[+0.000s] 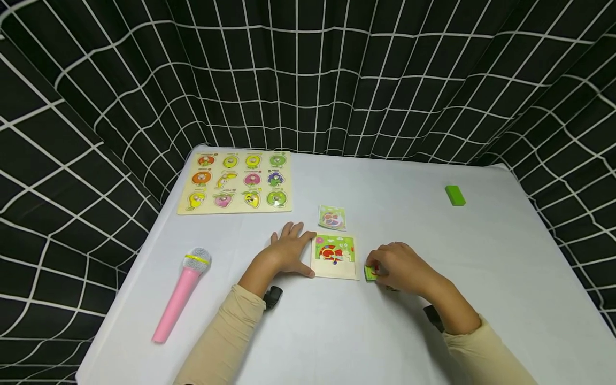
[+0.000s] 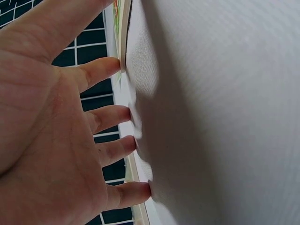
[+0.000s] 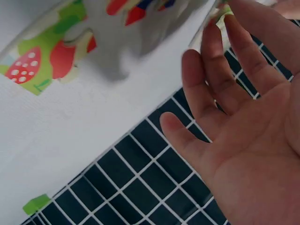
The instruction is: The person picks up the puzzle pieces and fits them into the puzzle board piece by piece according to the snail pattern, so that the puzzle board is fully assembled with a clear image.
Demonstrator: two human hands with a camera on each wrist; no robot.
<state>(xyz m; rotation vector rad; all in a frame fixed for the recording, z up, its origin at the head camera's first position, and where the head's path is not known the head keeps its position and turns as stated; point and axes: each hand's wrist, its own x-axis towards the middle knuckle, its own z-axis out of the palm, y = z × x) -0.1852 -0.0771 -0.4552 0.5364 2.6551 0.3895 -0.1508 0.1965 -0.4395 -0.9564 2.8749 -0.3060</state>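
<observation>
A small wooden puzzle board (image 1: 334, 271) lies in the middle of the table, its upper part filled with a red and green picture and its lower part bare wood. My left hand (image 1: 289, 254) spreads its fingers beside it, thumb and index finger touching the left edge. Right of the board, my right hand (image 1: 401, 270) pinches a green puzzle piece (image 1: 369, 274), largely covered by the fingers. In the right wrist view, loose pieces lie near that hand, one of them green with a red, white-dotted shape (image 3: 26, 65).
Behind the board lies a small picture card (image 1: 332, 218). A fruit peg puzzle (image 1: 240, 184) is at the back left, a pink toy microphone (image 1: 178, 302) at the left, and a green block (image 1: 455, 195) at the back right. Black checked curtain (image 1: 308, 80) surrounds the table.
</observation>
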